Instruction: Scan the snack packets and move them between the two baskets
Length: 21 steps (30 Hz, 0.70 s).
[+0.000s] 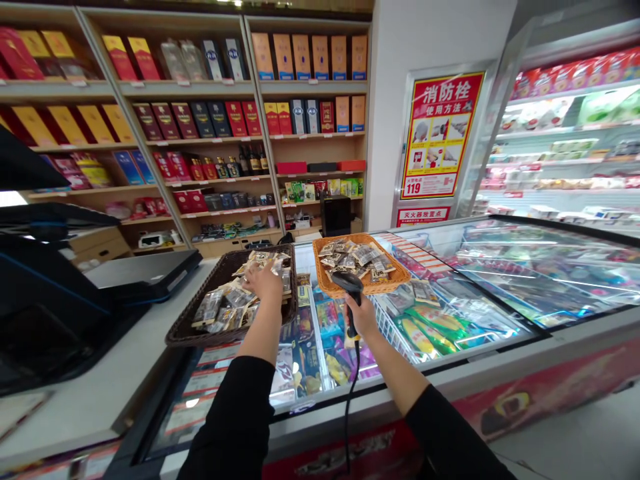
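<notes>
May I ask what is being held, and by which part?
The right hand holds a scanner by its handle; whether the left hand, at the packets, grips any is unclear.

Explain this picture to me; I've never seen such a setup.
No machine arms here: these are a person's two bare hands. A single head-worn camera took the picture, looking forward and down, so the arms reach in from the bottom edge. Ahead is a glass-topped freezer with a dark brown basket and an orange basket on top, both holding small packets. The left hand reaches in among the packets of the dark brown basket. The right hand grips a black handheld scanner, its cord hanging down.
</notes>
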Available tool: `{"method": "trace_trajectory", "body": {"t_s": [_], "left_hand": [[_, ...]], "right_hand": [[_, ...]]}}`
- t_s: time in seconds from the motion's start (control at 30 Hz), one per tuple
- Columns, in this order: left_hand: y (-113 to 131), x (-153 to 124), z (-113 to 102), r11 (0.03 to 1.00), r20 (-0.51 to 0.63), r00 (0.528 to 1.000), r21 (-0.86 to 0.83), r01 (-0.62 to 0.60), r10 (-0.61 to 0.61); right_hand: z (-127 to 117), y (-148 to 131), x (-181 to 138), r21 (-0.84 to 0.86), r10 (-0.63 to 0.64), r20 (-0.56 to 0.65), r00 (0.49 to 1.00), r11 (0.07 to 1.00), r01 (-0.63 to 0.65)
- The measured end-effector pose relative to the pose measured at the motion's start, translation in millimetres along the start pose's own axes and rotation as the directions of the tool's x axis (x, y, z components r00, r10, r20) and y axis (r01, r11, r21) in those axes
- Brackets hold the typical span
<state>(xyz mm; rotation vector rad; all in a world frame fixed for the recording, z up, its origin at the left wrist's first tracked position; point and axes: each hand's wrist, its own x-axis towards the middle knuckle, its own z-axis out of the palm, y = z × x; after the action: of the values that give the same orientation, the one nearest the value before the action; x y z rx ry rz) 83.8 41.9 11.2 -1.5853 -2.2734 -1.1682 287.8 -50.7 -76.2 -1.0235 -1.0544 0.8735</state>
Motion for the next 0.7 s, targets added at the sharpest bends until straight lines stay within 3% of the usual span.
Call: {"method": "trace_trajectory", "body": {"t_s": [0.07,0.2,0.27,0.33,0.43,0.5,0.7], "left_hand": [[-2,0,2,0.998,0.047,0.997,-0.012,-0.065,0.065],[16,-5,5,0.953,-0.024,0.956,-0.072,-0.294,0.293],[34,-7,11,0.884,0.03,0.886,-0.093,-0.458,0.463],[55,-8,23,0.806,0.203,0.781,-0.119,-0.58,0.591],[87,-8,52,0.764,0.54,0.617,-0.077,-0.641,0.572],[104,-10,75,0.745,0.662,0.552,-0.013,-0.667,0.506],[121,-20,117,0.69,0.671,0.506,-0.012,-0.724,0.543]], "right_hand": [[-1,1,2,0.014,0.026,-0.027,0.999,1.0,-0.025],[-4,3,8,0.052,0.014,-0.131,0.991,0.999,-0.007],[-7,3,13,0.075,0.006,-0.216,0.976,0.997,0.011],[-9,4,18,0.087,0.01,-0.291,0.957,0.996,0.016],[-13,6,24,0.101,0.034,-0.357,0.933,0.995,0.003],[-14,8,27,0.115,0.052,-0.385,0.921,0.993,-0.009],[-12,11,31,0.112,0.061,-0.431,0.9,0.994,-0.014]]}}
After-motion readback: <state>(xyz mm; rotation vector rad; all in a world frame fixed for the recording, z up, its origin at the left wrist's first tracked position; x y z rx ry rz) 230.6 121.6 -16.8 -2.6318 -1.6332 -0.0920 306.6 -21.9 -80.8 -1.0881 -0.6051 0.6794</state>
